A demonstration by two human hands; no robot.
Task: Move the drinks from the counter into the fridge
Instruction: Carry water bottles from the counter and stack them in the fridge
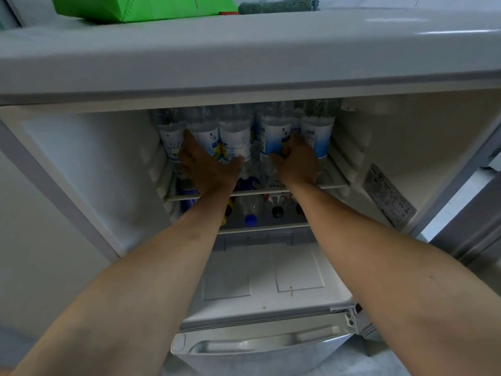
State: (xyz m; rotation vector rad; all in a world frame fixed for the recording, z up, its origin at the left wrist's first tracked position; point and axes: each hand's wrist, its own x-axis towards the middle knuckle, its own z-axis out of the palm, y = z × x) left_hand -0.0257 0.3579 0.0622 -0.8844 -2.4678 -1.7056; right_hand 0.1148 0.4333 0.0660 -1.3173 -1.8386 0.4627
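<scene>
Several clear water bottles with white-and-blue labels stand in a row on the upper fridge shelf (336, 183). My left hand (211, 169) reaches in and wraps a bottle on the left (206, 131), fingers on its left side and thumb on the right. My right hand (298, 164) grips a bottle on the right (273, 134), thumb in front and fingers round its right side. Both bottles stand upright among their neighbours. My hands hide the lower parts of the bottles.
On the shelf below, more bottles lie with their caps facing me, one with a blue cap (250, 219), one with a black cap (277, 211). A white compartment lid (260, 275) sits beneath. A green box (135, 6) and a teal cloth (279, 5) rest on the fridge top.
</scene>
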